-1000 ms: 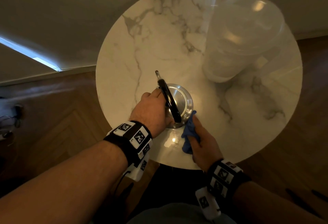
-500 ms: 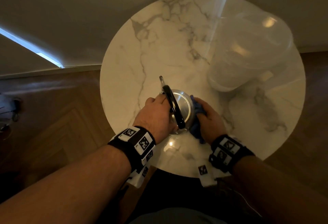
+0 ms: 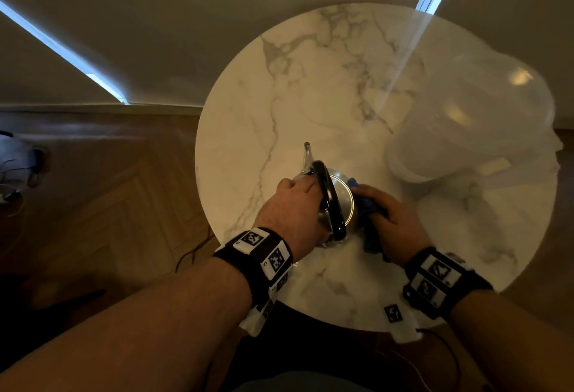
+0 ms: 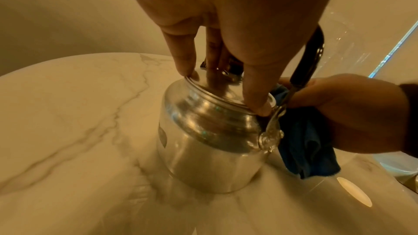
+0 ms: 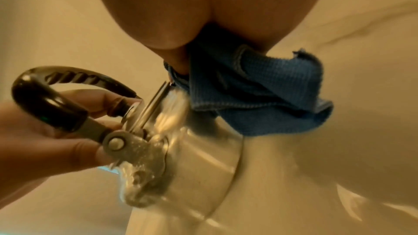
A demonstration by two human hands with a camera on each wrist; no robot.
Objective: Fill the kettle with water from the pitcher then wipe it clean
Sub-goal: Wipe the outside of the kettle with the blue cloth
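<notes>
A shiny metal kettle (image 3: 343,197) with a black arched handle (image 3: 330,202) stands on the near part of the round marble table (image 3: 310,81). My left hand (image 3: 295,202) holds the kettle's top from the left, fingertips (image 4: 257,108) set on the lid rim by the handle bracket. My right hand (image 3: 397,221) grips a bunched blue cloth (image 3: 368,208) and presses it against the kettle's right side, near the rim. The cloth (image 5: 260,96) lies on the kettle's shoulder (image 5: 203,167). A large translucent pitcher (image 3: 472,121) stands at the back right, untouched.
The table's front edge (image 3: 341,323) is just below my wrists. Wooden floor (image 3: 124,190) lies to the left, with a thin cable (image 3: 192,252) beside the table. A wall closes off the far side.
My right hand has carried the blue cloth from the kettle's near side round to its right side. The left hand has stayed on the kettle's top.
</notes>
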